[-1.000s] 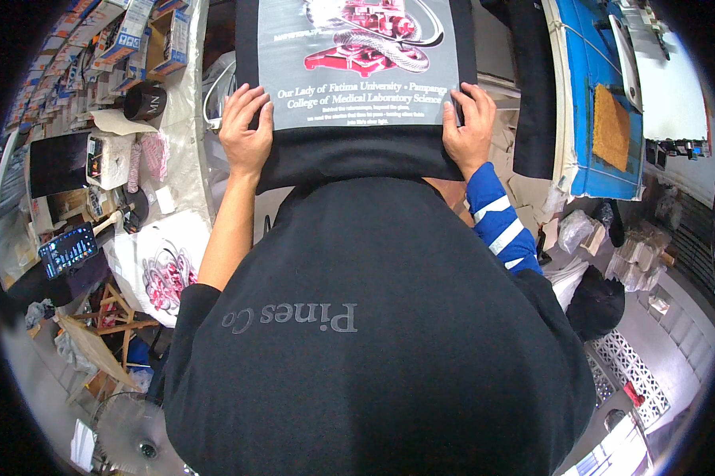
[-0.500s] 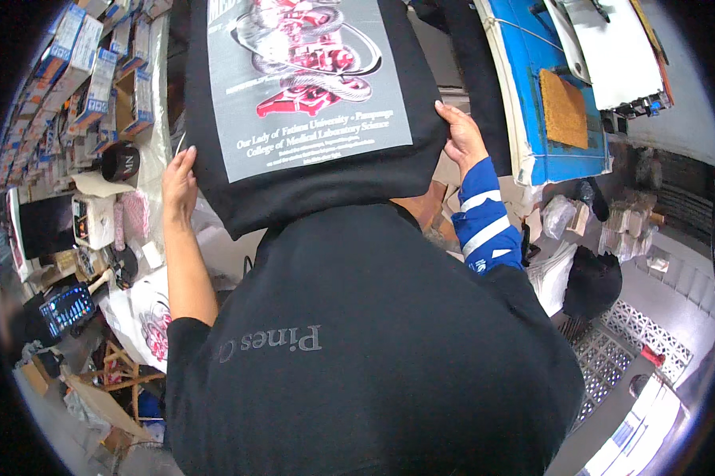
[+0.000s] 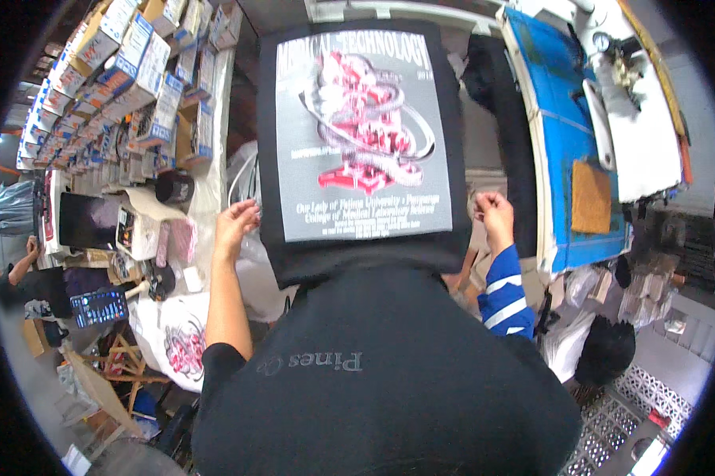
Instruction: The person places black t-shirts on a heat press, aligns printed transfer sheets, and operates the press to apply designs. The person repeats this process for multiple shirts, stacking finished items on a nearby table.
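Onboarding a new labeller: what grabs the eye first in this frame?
First the black shirt with a big grey, red and white print, spread flat at centre top. The left hand and right hand are raised at its two lower sides, apparently off the cloth. Stacked boxes fill the upper left; a blue board lies at right.

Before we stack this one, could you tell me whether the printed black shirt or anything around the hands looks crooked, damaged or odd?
Nothing stands out. The black printed shirt lies flat, its print square and unsmudged. The left hand and right hand sit off its lower corners, whether touching it I cannot tell. The blue pad beside it looks ordinary.
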`<state>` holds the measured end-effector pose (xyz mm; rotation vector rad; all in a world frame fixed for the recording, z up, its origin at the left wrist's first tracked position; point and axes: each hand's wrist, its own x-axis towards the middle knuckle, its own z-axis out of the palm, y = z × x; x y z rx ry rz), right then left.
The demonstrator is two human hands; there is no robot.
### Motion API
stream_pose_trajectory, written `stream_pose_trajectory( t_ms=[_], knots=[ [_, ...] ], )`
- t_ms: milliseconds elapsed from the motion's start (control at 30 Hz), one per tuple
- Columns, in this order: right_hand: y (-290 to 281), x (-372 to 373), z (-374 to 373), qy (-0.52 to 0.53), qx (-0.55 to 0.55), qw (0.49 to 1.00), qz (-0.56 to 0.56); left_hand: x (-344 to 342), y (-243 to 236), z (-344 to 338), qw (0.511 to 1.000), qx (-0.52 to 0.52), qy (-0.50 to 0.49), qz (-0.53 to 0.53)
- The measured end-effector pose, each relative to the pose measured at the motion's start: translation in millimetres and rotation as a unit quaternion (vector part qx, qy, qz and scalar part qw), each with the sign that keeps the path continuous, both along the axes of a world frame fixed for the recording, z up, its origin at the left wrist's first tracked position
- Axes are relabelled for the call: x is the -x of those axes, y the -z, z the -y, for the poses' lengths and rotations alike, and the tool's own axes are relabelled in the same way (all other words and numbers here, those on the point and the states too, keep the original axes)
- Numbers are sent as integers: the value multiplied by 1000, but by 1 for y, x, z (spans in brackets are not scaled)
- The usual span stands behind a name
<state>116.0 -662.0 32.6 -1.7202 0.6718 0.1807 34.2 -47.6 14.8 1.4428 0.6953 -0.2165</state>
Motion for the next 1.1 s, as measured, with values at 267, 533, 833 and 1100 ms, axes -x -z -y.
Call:
stream_pose_trajectory(
  t_ms=[267,533,833,1100],
  knots=[
    [-4,-223,-52,-102,278,908,296,-199,2,-3,945,-175,-51,272],
    [5,-360,-95,-91,-341,932,-79,-349,-9,13,966,250,-57,-24],
    [-5,-376,-77,40,-286,956,52,-354,17,-39,977,45,-162,135],
    [-7,-385,-85,-52,-308,948,64,-340,5,-62,981,-19,-149,123]
  ],
)
